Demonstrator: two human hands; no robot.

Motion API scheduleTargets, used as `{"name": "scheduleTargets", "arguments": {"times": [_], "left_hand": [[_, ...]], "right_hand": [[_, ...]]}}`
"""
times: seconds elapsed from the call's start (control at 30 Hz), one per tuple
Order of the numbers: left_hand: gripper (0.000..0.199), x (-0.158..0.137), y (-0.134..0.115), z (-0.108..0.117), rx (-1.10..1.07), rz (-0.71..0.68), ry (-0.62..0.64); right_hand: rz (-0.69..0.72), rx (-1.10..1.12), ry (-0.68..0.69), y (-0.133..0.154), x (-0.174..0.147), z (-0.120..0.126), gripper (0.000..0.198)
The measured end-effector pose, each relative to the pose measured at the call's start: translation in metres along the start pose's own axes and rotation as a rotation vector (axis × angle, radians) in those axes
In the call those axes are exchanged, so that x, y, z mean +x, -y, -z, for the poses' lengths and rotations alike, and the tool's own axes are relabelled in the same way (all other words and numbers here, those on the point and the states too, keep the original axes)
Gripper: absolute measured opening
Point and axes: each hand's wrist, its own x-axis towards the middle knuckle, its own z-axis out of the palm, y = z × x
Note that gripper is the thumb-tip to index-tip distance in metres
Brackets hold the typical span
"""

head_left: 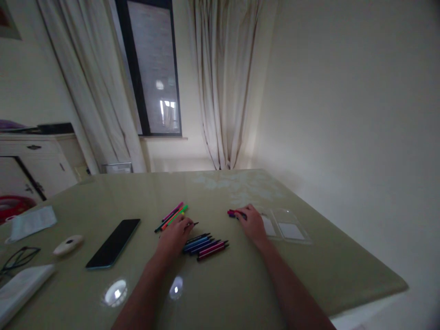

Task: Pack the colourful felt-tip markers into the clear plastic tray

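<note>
1. Saw a broad counter (223, 293), smooth, glossy and grey-green, with round glints of light on the part nearer than the phone (115, 243).
2. Found the phone flat, black and glassy, oblong, with a thin bluish edge at the near end.
3. Noted a row of markers (204, 246) right of the phone: slim, straight barrels in blue, navy and maroon, laid side by side at a slant, with narrow dark tips pointing away from the phone.
4. Saw the left hand (176, 233) right of the phone, between phone and row, with fingers bent and drawn together, pinching a slim dark-tipped marker (195, 223). Could not tell the barrel's colour behind the fingers.
5. Noted bright markers (177, 214) just past the left hand, right of the phone and a little farther off: thin sticks of pink, orange, green and a dark shade, lying close together.
6. Saw the right hand (250, 222) much farther right of the phone, with thumb and fingers closed on red and purple markers (233, 213), held alongside each other.
7. Noted a clear case (287, 215) farthest right of the phone, just beside the right hand: thin, shiny, round-topped, with white rectangles inside.
8. Saw, left of the phone, a smooth white oval device (68, 245), thin dark-framed glasses (20, 259), a white slab (25, 288) and a soft, pale, creased sheet (32, 223).
9. Noted curtains (223, 78) well beyond the phone, cream, in long folds.
</note>
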Motion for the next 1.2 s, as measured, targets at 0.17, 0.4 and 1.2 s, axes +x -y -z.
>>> {"name": "scheduleTargets", "arguments": {"times": [0.17,0.4,1.2], "left_hand": [[0.019,0.000,-0.016,-0.012,-0.100,-0.024,0.090],[0.026,0.003,-0.004,-0.011,-0.052,0.059,-0.039],[0.025,-0.006,-0.045,-0.005,0.005,-0.188,0.054]], "right_hand": [[0.057,-0.084,0.144,0.014,-0.006,-0.011,0.019],[0.032,-0.188,0.211,0.018,-0.007,-0.009,0.013],[0.463,0.207,0.179,0.046,-0.015,-0.021,0.032]]}}
